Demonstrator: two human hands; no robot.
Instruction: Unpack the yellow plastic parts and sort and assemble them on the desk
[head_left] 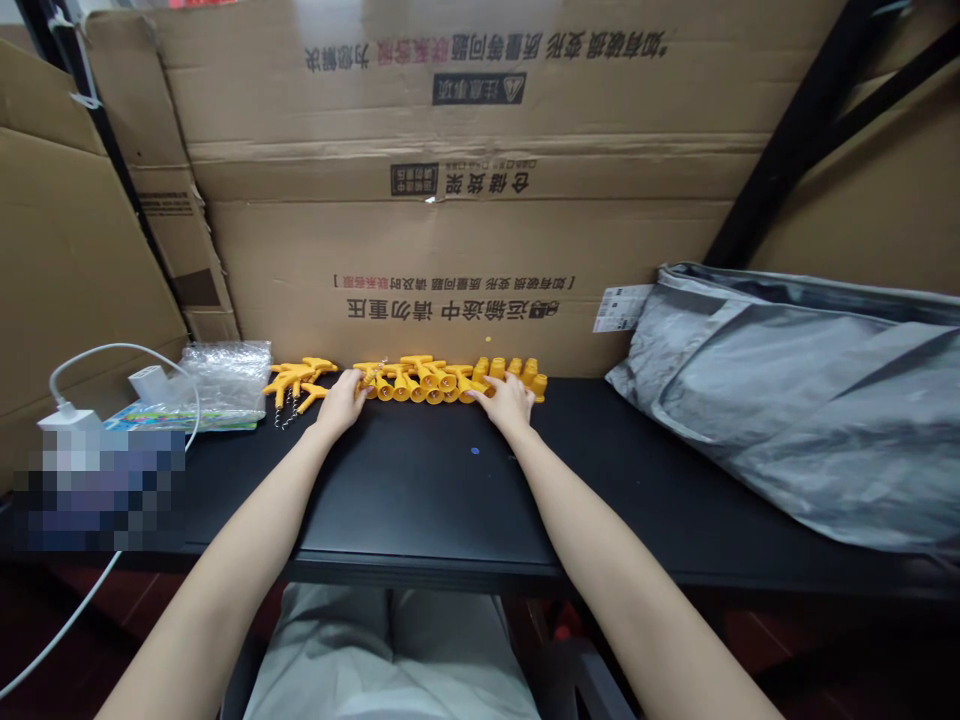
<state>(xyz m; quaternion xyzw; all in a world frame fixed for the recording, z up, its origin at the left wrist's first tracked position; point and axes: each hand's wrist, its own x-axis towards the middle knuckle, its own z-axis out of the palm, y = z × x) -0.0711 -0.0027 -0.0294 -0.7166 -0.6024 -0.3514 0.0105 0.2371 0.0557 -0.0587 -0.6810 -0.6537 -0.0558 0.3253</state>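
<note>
A row of yellow plastic corkscrews lies stacked against the cardboard at the back of the black table, with round cup ends facing me. My left hand rests at the left end of this row, fingers apart and touching the outermost corkscrew. At the right end is my right hand, thumb stretched toward the row and fingers spread beside several yellow cups. Left of my left hand lie loose yellow handles with metal spirals. Parts of the end pieces are hidden by my fingers.
Cardboard walls the back of the black table. A grey bag fills the right side. Clear plastic wrap, a white charger with a cable, and a blurred-out object occupy the left.
</note>
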